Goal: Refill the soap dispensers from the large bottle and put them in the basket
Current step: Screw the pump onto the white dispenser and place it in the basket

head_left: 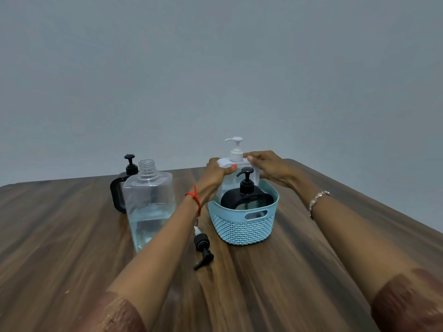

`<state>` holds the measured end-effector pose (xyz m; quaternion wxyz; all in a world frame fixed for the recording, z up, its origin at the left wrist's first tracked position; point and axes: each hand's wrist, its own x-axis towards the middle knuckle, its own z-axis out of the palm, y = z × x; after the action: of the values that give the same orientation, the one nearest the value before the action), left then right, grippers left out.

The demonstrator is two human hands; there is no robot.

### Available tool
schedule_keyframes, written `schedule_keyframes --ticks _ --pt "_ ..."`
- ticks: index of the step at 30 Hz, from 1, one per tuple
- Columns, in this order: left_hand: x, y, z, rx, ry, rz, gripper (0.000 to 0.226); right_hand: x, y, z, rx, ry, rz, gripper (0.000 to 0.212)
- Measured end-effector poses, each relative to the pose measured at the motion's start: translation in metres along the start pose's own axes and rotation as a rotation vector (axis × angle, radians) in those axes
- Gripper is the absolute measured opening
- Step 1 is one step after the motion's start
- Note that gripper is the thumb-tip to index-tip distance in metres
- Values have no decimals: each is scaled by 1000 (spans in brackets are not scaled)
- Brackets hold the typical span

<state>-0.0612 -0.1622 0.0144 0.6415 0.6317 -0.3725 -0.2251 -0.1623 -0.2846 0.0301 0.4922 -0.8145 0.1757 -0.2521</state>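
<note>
Head view: left hand (219, 170) and right hand (268, 167) curl their fingers around the shoulders of a clear plastic dispenser with a white pump (236, 152). It stands at frame centre inside the pale-blue lattice-moulded plastic basket (242, 226), behind a squat black-framed dispenser (247, 200). This appears to be the placing step. Left of centre stands the uncapped, part-full large clear square bottle (149, 200). The glossy black dispenser behind it (118, 192) probably needs refilling next.

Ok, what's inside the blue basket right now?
A black dispenser stands in front; behind it a white-pump dispenser, held by the left hand and right hand. The basket wall hides both bases and the floor.
</note>
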Motion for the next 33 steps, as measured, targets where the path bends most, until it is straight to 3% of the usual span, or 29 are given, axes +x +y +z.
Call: schedule_keyframes --ticks 7,9,11,12,14,16,19,21,24,27,30,33 --pt "-14 2 2 22 -101 -118 32 0 10 9 -253 -65 56 37" --pt "35 -44 -10 56 -100 -175 27 -1 10 9 -353 -81 60 40" --pt "158 -165 -32 63 -80 -382 27 -1 12 10 -423 -114 71 36" --pt "192 -193 -33 22 -92 -450 28 -1 12 10 -445 -129 80 34" --pt "139 -138 -22 99 24 -493 39 -2 13 11 -452 -135 96 33" --pt "-21 -7 -16 128 -41 -389 28 -2 12 12 -433 -137 91 33" --pt "-91 40 -20 211 28 -399 46 -4 11 13 -416 -143 80 34" --pt "-74 33 -23 151 112 -344 57 -5 12 13 -434 -130 71 32" --pt "-82 40 -18 275 44 -382 38 -6 14 13 -440 -95 71 28" --pt "-88 46 -11 447 50 -411 42 -8 13 12 -433 -80 74 26" --pt "-86 39 -26 456 -22 -411 44 -10 11 13 -424 -83 75 25" --pt "-90 19 -46 540 -42 -201 37 -10 13 13 -397 -81 102 27"
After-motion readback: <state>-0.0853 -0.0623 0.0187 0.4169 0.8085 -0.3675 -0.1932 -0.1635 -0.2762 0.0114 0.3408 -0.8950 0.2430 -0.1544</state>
